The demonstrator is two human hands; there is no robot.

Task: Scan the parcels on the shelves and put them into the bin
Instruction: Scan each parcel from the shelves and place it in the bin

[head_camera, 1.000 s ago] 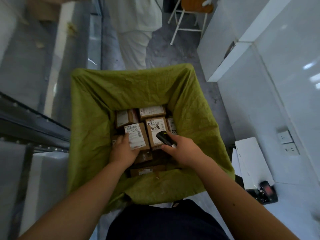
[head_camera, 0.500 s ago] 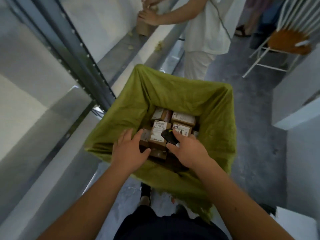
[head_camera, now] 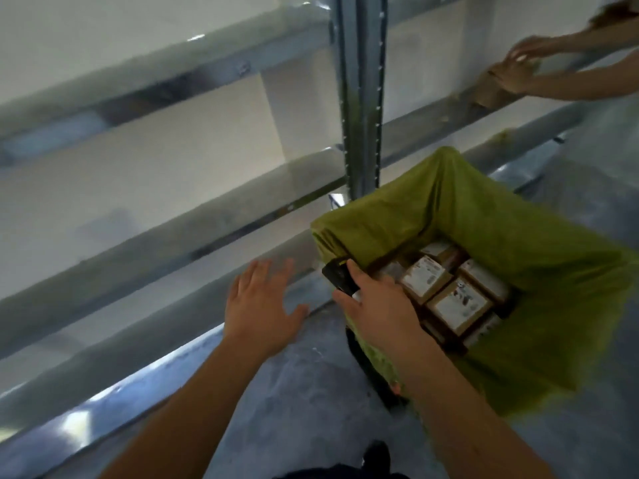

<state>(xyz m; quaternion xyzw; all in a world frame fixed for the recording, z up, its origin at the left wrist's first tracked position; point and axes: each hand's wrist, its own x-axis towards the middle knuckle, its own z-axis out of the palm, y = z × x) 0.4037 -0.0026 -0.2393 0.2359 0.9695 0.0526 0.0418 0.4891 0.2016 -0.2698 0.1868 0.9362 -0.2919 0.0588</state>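
A bin lined with a green bag (head_camera: 539, 250) stands on the floor at the right. Several brown cardboard parcels (head_camera: 458, 304) with white labels lie inside it. My right hand (head_camera: 378, 311) is at the bin's near-left rim and grips a black handheld scanner (head_camera: 340, 276). My left hand (head_camera: 262, 307) is outside the bin, to its left, with fingers spread and nothing in it, in front of the low metal shelf rail (head_camera: 166, 236). The view is blurred by motion.
A grey metal shelving unit with an upright post (head_camera: 359, 98) fills the left and top. At the top right another person's hands (head_camera: 518, 65) handle a brown parcel on a shelf. Grey floor (head_camera: 294, 392) lies below my arms.
My left hand has come out of the bin and moved left toward the shelves, leaving the parcel inside. My view has swung left from the bin to the shelving. The right hand still holds the scanner.
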